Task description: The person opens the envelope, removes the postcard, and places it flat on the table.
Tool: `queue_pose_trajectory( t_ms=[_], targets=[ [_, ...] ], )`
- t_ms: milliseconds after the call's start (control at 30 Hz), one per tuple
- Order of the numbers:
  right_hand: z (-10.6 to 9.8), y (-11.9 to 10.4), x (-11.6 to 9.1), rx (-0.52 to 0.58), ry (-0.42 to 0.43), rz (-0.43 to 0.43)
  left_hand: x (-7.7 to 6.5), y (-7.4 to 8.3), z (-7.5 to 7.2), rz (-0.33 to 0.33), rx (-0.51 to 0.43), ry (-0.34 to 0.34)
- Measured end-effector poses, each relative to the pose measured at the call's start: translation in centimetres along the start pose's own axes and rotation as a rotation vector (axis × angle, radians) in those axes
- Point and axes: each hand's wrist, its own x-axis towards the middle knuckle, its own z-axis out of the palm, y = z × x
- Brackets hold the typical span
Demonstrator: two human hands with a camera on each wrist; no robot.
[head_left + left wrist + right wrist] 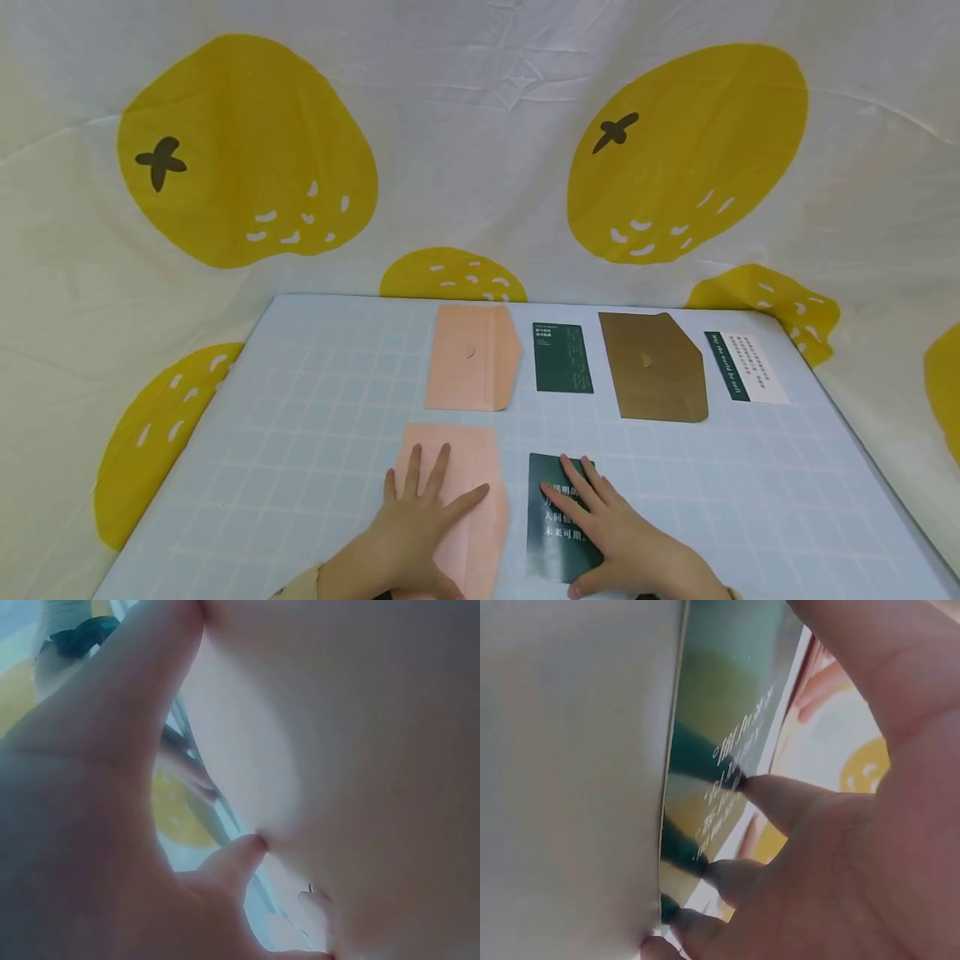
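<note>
In the head view my left hand [416, 521] lies with spread fingers over a pink envelope [483, 454] at the near middle of the table. The left wrist view shows its fingertips against the envelope's pale surface [375, 750]. To the right, my right hand [622, 533] spreads its fingers over a dark green card [543, 550] with white printed characters. Seen from the right wrist, several fingertips touch the glossy green card [727, 690], which reflects them. Both envelope and card lie flat, partly covered by the hands.
Along the back lie a second pink envelope [457, 358], a green card [562, 358], a brown envelope [652, 367] and a green-and-white card [753, 367]. They rest on a pale blue checked table [300, 433]. Behind hangs a white cloth [465, 167] with yellow fruit prints.
</note>
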Motion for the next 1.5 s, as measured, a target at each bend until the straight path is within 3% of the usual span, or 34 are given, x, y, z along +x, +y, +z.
queue_pose_trajectory(
  t_ms=[433,700,933,1333,1500],
  targets=[
    [0.6,-1.7,0.7,-0.058,-0.015,-0.048,-2.2,-3.4,0.9,0.034,-0.11,0.011],
    [1.2,-2.6,1.5,-0.118,-0.002,-0.097,-3.4,-4.9,0.4,0.043,-0.158,0.044],
    [1.6,-3.7,2.7,-0.13,-0.044,-0.077,-4.1,-6.4,0.0,0.051,-0.209,0.09],
    [1.6,-6.4,4.9,-0.232,-0.054,-0.078,-4.9,-9.8,-1.2,-0.064,-0.295,0.018],
    [2.2,-7.5,6.5,-0.275,-0.048,-0.074,-5.7,-12.2,-1.4,-0.127,-0.338,0.022]
  ],
)
